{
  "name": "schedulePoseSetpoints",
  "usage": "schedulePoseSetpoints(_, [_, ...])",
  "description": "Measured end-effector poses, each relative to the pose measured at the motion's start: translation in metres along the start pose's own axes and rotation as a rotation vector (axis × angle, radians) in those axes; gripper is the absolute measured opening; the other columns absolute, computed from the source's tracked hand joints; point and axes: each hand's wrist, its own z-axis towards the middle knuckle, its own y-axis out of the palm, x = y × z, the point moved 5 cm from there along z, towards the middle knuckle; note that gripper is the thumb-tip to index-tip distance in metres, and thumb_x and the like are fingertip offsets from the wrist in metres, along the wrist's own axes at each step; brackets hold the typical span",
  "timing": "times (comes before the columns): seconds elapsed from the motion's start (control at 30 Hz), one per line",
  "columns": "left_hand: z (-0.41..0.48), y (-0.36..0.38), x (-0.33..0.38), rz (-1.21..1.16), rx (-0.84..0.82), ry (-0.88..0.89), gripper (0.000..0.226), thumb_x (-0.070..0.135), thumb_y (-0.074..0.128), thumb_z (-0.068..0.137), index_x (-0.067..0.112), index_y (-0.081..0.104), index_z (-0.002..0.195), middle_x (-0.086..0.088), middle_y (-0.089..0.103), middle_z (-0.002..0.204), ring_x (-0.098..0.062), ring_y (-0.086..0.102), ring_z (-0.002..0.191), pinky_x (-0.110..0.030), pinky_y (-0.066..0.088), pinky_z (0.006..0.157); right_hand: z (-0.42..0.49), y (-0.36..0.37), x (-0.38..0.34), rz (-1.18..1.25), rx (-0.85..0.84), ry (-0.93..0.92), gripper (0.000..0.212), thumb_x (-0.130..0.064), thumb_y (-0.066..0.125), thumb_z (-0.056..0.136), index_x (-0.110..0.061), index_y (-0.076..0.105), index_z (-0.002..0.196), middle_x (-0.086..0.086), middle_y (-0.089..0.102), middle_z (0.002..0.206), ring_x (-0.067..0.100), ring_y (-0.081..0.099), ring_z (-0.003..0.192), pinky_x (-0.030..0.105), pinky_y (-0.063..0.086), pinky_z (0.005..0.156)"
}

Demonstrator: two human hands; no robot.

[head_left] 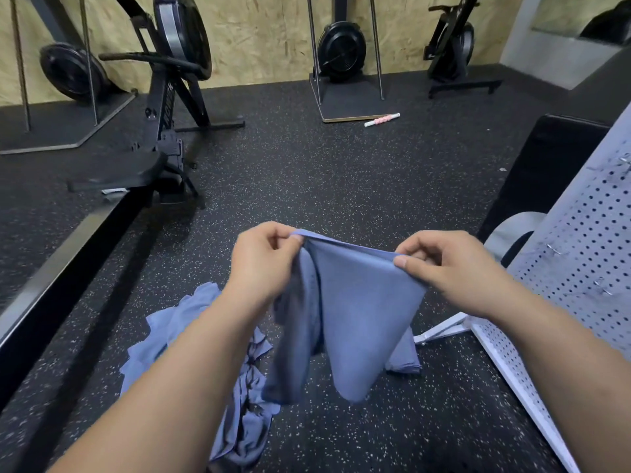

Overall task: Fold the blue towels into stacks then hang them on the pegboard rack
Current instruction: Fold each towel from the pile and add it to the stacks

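A blue towel hangs in the air in front of me, held by its top edge. My left hand pinches its left corner and my right hand pinches its right corner. Below my left arm a loose heap of blue towels lies crumpled on the floor. A small folded stack of blue towels sits on the floor behind the hanging one, partly hidden by it. The white pegboard rack stands at the right, with metal hooks on its face.
The floor is dark speckled rubber. A rowing machine stretches along the left. Other exercise machines stand against the wooden back wall. A pink and white roller lies on the floor. A black box sits behind the rack.
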Motion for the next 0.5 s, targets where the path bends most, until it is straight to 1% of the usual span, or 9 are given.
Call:
schedulePoseSetpoints(0.07, [0.008,-0.013,-0.004,0.0,0.077,-0.016,0.012,0.023,0.075,0.096,0.021,0.076,0.084,0.008,0.064,0.061,-0.014,0.055,0.057,-0.032,0.049,0.066,-0.001,-0.008,0.006,-0.051,0.017,0.028,0.008,-0.031,0.081,0.092,-0.032,0.076,0.086,-0.012,0.071,0.072,0.006,0.06,0.058,0.025,0.046,0.062])
schedulePoseSetpoints(0.13, [0.013,-0.024,-0.007,0.012,0.148,-0.026,0.011,0.022,0.075,0.095,0.021,0.076,0.084,0.005,0.066,0.062,-0.014,0.056,0.057,-0.031,0.049,0.065,-0.002,-0.015,0.013,-0.127,0.037,0.058,0.01,-0.033,0.082,0.091,-0.034,0.076,0.083,-0.015,0.072,0.072,0.008,0.066,0.064,0.028,0.048,0.065])
schedulePoseSetpoints(0.2, [0.016,-0.033,-0.011,0.001,0.202,-0.044,0.01,0.022,0.074,0.095,0.021,0.076,0.085,0.004,0.068,0.064,-0.013,0.054,0.057,-0.029,0.046,0.064,-0.004,-0.023,0.019,-0.195,0.073,0.083,0.011,-0.035,0.083,0.089,-0.036,0.076,0.081,-0.017,0.07,0.07,0.008,0.065,0.069,0.029,0.047,0.066])
schedulePoseSetpoints(0.33, [0.017,-0.043,-0.018,-0.029,0.26,-0.074,0.01,0.025,0.073,0.094,0.023,0.076,0.085,0.003,0.068,0.065,-0.016,0.055,0.058,-0.031,0.047,0.066,-0.005,-0.032,0.023,-0.242,0.125,0.115,0.015,-0.035,0.083,0.09,-0.034,0.074,0.078,-0.012,0.066,0.064,0.009,0.059,0.062,0.03,0.044,0.061])
schedulePoseSetpoints(0.43, [0.016,-0.044,-0.017,-0.011,0.28,-0.088,0.011,0.023,0.072,0.096,0.021,0.076,0.086,0.004,0.067,0.066,-0.015,0.054,0.058,-0.03,0.047,0.065,-0.004,-0.034,0.024,-0.201,0.181,0.133,0.016,-0.035,0.082,0.091,-0.03,0.07,0.082,-0.006,0.064,0.06,0.008,0.054,0.055,0.03,0.04,0.058])
schedulePoseSetpoints(0.5, [0.016,-0.041,-0.018,-0.017,0.253,-0.089,0.009,0.021,0.072,0.097,0.021,0.075,0.088,0.005,0.064,0.066,-0.014,0.052,0.058,-0.029,0.046,0.065,-0.002,-0.033,0.024,-0.064,0.217,0.147,0.014,-0.032,0.08,0.093,-0.025,0.07,0.087,-0.005,0.059,0.057,0.011,0.048,0.051,0.03,0.036,0.058])
